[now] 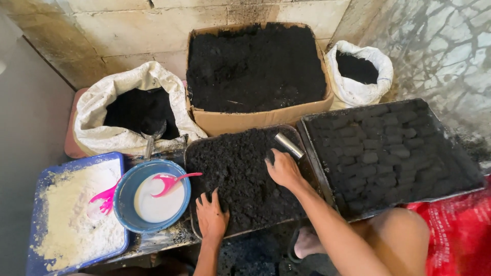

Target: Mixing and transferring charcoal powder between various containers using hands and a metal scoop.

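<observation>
A dark metal tray point(193, 153) heaped with black charcoal mix point(238, 163) lies in front of me. My left hand point(211, 214) rests flat on the near left part of the heap, fingers spread. My right hand point(284, 168) is closed around a short shiny metal tube point(289, 145) at the heap's right side, its lower end pushed into the mix. To the right, a second tray point(307, 138) holds rows of pressed black briquettes point(383, 148).
A blue bowl point(125, 191) of white liquid with a pink spoon point(171, 181) stands left of the tray, beside a blue tray of white powder point(66, 214). Behind are a cardboard box point(245, 121) of black powder and two white sacks point(97, 102), point(358, 92). My bare knee point(404, 235) is lower right.
</observation>
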